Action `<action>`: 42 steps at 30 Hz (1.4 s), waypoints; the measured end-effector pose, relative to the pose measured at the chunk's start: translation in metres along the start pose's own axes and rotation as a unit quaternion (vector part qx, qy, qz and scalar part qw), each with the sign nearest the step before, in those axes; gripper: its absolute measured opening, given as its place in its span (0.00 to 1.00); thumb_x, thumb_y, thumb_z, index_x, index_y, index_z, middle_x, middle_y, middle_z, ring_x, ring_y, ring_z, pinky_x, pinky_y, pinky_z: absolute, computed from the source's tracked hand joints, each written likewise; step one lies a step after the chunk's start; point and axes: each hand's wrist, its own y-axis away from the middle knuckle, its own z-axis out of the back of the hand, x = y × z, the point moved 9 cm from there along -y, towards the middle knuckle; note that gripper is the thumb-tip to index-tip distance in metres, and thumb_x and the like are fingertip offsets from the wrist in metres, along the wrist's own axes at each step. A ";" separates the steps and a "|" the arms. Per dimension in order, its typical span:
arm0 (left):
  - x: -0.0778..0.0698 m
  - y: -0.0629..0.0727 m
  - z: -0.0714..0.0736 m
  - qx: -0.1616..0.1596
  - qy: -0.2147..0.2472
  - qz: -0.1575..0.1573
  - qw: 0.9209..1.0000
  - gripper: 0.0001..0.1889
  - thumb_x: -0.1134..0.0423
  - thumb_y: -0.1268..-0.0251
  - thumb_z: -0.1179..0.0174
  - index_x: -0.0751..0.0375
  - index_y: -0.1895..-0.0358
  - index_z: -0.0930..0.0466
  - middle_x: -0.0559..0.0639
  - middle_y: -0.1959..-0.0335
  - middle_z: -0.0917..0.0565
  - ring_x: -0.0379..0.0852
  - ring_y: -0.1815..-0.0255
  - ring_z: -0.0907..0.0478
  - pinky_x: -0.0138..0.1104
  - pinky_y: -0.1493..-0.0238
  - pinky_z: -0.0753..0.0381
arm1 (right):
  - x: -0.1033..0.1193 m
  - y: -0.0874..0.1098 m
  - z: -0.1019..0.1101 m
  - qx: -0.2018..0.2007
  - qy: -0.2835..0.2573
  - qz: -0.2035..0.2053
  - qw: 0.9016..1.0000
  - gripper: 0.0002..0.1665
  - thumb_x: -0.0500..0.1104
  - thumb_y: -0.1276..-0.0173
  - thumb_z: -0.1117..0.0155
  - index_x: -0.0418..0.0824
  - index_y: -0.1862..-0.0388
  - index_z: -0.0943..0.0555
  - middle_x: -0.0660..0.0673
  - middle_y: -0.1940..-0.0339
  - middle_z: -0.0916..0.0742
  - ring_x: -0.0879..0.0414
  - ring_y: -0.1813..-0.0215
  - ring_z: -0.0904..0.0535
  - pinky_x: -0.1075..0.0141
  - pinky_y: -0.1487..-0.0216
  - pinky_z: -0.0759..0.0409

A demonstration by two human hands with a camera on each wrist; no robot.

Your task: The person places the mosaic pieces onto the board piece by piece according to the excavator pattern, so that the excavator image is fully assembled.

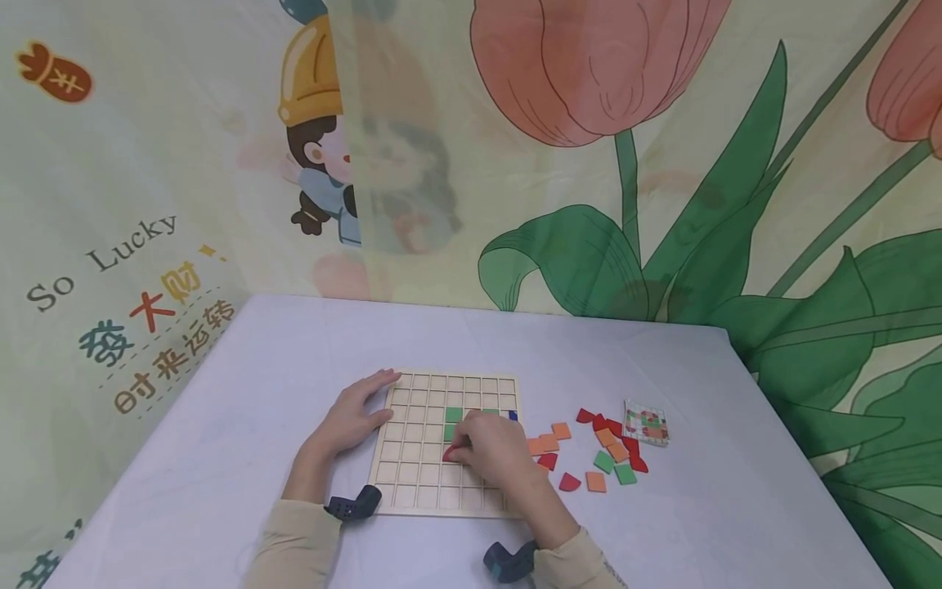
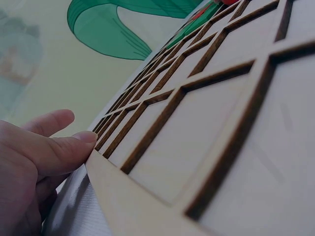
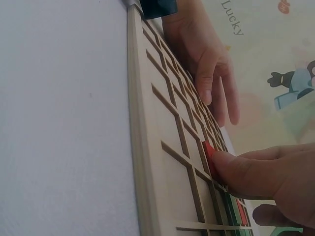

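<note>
A wooden grid board (image 1: 408, 474) lies flat on the table. At its left edge is my left hand (image 1: 352, 418), fingers extended, the thumb touching the rim; in the left wrist view that thumb (image 2: 81, 140) sits against the board's corner. Over the middle of the grid, my right hand (image 1: 495, 446) pinches a red tile (image 1: 448, 453). The right wrist view shows the red tile (image 3: 210, 156) tilted at a cell, under the thumb. Green tiles (image 1: 450, 433) fill cells just behind it. A blue piece (image 1: 513, 415) sits near the board's right edge. My right fingertips are partly hidden.
Loose orange tiles (image 1: 596, 482), green squares (image 1: 625, 474) and red rounded-edge pieces (image 1: 570, 483) are scattered right of the board. Beyond them lies a small printed pattern card (image 1: 647, 423). A patterned cloth (image 1: 412, 278) hangs behind the white table (image 1: 294, 343).
</note>
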 end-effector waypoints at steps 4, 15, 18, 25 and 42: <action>-0.001 0.000 0.000 -0.001 -0.002 0.000 1.000 0.32 0.67 0.43 0.38 0.54 0.32 0.33 0.56 0.28 0.35 0.58 0.26 0.43 0.56 0.27 0.45 | 0.000 0.001 0.001 0.003 0.010 0.002 1.000 0.05 0.50 0.49 0.24 0.55 0.74 0.13 0.62 0.78 0.24 0.66 0.76 0.31 0.75 0.77 0.33; 0.000 0.000 0.000 0.001 -0.001 0.013 1.000 0.31 0.65 0.42 0.39 0.53 0.32 0.33 0.55 0.28 0.36 0.57 0.25 0.44 0.55 0.26 0.46 | 0.002 0.002 0.006 -0.019 0.034 0.027 0.999 0.05 0.50 0.50 0.23 0.55 0.73 0.12 0.61 0.75 0.20 0.67 0.73 0.29 0.76 0.76 0.31; 0.000 0.000 0.000 0.005 0.003 0.011 1.000 0.31 0.65 0.42 0.39 0.53 0.32 0.33 0.55 0.27 0.36 0.57 0.25 0.44 0.55 0.26 0.47 | 0.003 0.002 0.006 -0.021 0.036 0.032 0.999 0.05 0.50 0.50 0.23 0.55 0.74 0.12 0.61 0.74 0.19 0.67 0.72 0.29 0.76 0.75 0.29; 0.004 -0.002 -0.002 0.003 0.003 0.014 1.000 0.31 0.65 0.42 0.39 0.52 0.32 0.34 0.55 0.27 0.37 0.58 0.25 0.45 0.56 0.26 0.48 | 0.000 0.000 0.010 -0.004 0.009 0.047 0.999 0.04 0.47 0.46 0.26 0.57 0.71 0.12 0.62 0.70 0.18 0.67 0.67 0.24 0.75 0.70 0.25; 0.004 -0.002 -0.001 -0.004 -0.001 0.012 1.000 0.32 0.64 0.43 0.38 0.52 0.32 0.33 0.55 0.28 0.36 0.57 0.25 0.44 0.55 0.26 0.47 | -0.175 0.023 0.037 0.065 -0.129 -0.179 0.973 0.14 0.39 0.45 0.27 0.49 0.59 0.14 0.49 0.62 0.18 0.55 0.58 0.26 0.62 0.55 0.17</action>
